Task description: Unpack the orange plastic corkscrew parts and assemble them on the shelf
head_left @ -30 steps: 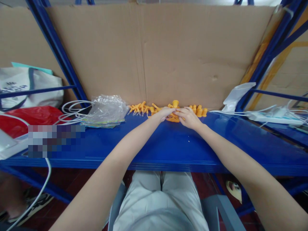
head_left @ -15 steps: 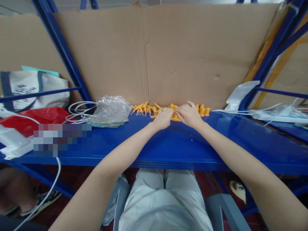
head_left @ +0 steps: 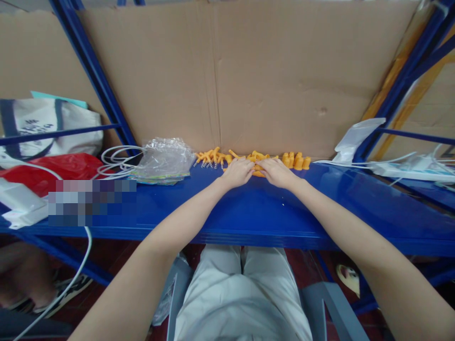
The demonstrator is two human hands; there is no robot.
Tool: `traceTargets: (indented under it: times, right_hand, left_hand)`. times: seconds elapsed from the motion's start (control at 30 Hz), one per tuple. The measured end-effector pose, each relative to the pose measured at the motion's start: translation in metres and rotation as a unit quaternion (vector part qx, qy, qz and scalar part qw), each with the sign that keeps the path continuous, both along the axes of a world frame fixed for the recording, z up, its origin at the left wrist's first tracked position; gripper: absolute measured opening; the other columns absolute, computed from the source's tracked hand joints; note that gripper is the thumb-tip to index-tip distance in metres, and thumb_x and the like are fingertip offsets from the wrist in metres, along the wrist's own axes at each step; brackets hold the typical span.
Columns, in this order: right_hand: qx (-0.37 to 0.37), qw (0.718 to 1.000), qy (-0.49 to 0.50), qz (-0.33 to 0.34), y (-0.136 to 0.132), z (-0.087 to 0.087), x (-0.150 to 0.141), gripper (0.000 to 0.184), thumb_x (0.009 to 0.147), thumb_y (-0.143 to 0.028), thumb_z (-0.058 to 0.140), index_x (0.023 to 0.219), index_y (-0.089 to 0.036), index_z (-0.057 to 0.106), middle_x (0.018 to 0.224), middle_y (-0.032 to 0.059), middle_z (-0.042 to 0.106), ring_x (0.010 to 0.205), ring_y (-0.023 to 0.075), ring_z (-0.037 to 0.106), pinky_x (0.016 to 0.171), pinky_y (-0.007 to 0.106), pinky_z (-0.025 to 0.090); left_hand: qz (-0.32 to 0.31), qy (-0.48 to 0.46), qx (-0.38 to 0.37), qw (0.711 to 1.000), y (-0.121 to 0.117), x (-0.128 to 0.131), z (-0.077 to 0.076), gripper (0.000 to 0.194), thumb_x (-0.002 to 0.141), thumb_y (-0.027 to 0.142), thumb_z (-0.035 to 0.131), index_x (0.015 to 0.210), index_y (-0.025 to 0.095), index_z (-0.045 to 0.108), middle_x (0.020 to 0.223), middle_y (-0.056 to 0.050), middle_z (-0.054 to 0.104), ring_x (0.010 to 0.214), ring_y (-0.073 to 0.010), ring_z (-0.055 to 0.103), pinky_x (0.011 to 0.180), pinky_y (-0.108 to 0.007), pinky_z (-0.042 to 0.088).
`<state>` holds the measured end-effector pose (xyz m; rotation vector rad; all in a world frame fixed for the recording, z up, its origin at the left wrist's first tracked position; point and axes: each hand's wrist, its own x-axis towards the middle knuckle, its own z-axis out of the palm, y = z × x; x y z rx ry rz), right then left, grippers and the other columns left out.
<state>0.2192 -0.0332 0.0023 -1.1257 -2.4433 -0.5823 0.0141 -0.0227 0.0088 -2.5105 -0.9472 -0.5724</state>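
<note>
My left hand point(head_left: 239, 172) and my right hand point(head_left: 275, 171) meet fingertip to fingertip over orange plastic parts at the back of the blue shelf. Both have curled fingers; what they pinch is hidden. Under the fingertips shows an orange piece point(head_left: 259, 174). Just behind the hands lie more orange parts point(head_left: 258, 155). Left of my left hand is a pile of orange-handled corkscrews point(head_left: 212, 155), their metal spirals pointing toward me. To the right of my right hand, several orange bell-shaped sleeves point(head_left: 297, 161) stand upright together.
A stack of clear plastic bags point(head_left: 161, 163) and coiled white cable point(head_left: 115, 161) lie at left, near a red bag point(head_left: 71, 168) and a canvas bag point(head_left: 76, 130). Cardboard point(head_left: 270, 71) walls the back. A white power strip point(head_left: 408, 171) lies right. Another person's leg point(head_left: 35, 274) shows lower left.
My right hand has lowered and its raised finger has come down. The two hands have closed in on each other. The view has tilted slightly.
</note>
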Motion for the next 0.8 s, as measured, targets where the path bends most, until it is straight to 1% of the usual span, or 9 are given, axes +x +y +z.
traceTargets:
  times: [0.07,0.17,0.33,0.5,0.6,0.67,0.73,0.8]
  right_hand:
    - [-0.006,1.000,-0.011,-0.007,0.000,0.000,-0.002,0.040,0.098,-0.016,0.041,0.133,-0.010,0.060,0.125,0.0199,0.069,0.116,0.0294,0.062,0.094,0.044,0.044]
    - [0.009,1.000,-0.025,-0.014,-0.003,0.002,-0.004,0.038,0.098,-0.015,0.041,0.130,-0.011,0.061,0.120,0.0193,0.070,0.112,0.0291,0.062,0.090,0.042,0.043]
    - [0.025,0.997,-0.068,-0.038,-0.008,0.006,-0.009,0.034,0.095,-0.008,0.041,0.119,-0.011,0.064,0.111,0.0194,0.072,0.106,0.0293,0.062,0.085,0.038,0.039]
    - [0.041,0.994,-0.089,-0.041,-0.011,0.008,-0.011,0.033,0.095,-0.007,0.040,0.117,-0.012,0.064,0.109,0.0185,0.072,0.103,0.0290,0.061,0.082,0.037,0.034]
    - [0.072,0.993,-0.087,-0.031,-0.011,0.008,-0.011,0.029,0.096,-0.007,0.041,0.114,-0.013,0.064,0.106,0.0173,0.072,0.102,0.0282,0.061,0.080,0.035,0.031]
    - [0.098,0.991,-0.087,-0.025,-0.012,0.008,-0.011,0.029,0.098,-0.009,0.041,0.113,-0.013,0.064,0.105,0.0164,0.073,0.102,0.0276,0.061,0.079,0.035,0.030]
    - [0.116,0.989,-0.092,-0.023,-0.012,0.008,-0.012,0.030,0.100,-0.011,0.038,0.113,-0.014,0.065,0.104,0.0159,0.073,0.101,0.0274,0.061,0.078,0.035,0.030]
    - [0.125,0.987,-0.095,-0.023,-0.013,0.008,-0.014,0.032,0.101,-0.013,0.036,0.113,-0.014,0.065,0.106,0.0160,0.073,0.101,0.0275,0.060,0.078,0.037,0.030]
  left_hand:
    - [-0.013,-0.002,-0.004,1.000,0.002,-0.002,0.001,0.026,0.095,0.021,0.045,0.102,0.012,0.069,0.102,-0.016,0.073,0.101,-0.0274,0.065,0.090,-0.040,0.046]
    - [-0.034,-0.031,-0.026,0.999,0.007,-0.003,0.000,0.025,0.094,0.020,0.048,0.100,0.013,0.071,0.101,-0.015,0.074,0.100,-0.0272,0.066,0.091,-0.041,0.048]
    - [-0.047,-0.102,-0.098,0.989,0.014,-0.005,-0.003,0.019,0.092,0.021,0.053,0.094,0.016,0.072,0.095,-0.011,0.074,0.096,-0.0259,0.067,0.088,-0.040,0.051]
    - [-0.050,-0.154,-0.164,0.973,0.017,-0.005,-0.002,0.014,0.089,0.021,0.058,0.087,0.017,0.071,0.090,-0.007,0.074,0.090,-0.0237,0.068,0.084,-0.036,0.052]
    - [-0.074,-0.207,-0.200,0.955,0.018,-0.005,0.000,0.012,0.086,0.021,0.059,0.083,0.017,0.069,0.085,-0.005,0.073,0.084,-0.0208,0.066,0.082,-0.034,0.051]
    - [-0.086,-0.248,-0.232,0.937,0.017,-0.005,0.002,0.010,0.084,0.021,0.060,0.078,0.017,0.068,0.079,-0.003,0.071,0.079,-0.0186,0.064,0.078,-0.031,0.050]
    - [-0.084,-0.282,-0.286,0.912,0.014,-0.005,0.006,0.012,0.084,0.021,0.061,0.073,0.017,0.066,0.069,-0.001,0.066,0.069,-0.0160,0.060,0.070,-0.028,0.048]
    - [-0.072,-0.309,-0.349,0.882,0.010,-0.005,0.009,0.015,0.083,0.022,0.062,0.069,0.017,0.064,0.061,0.001,0.058,0.060,-0.0134,0.054,0.060,-0.025,0.044]
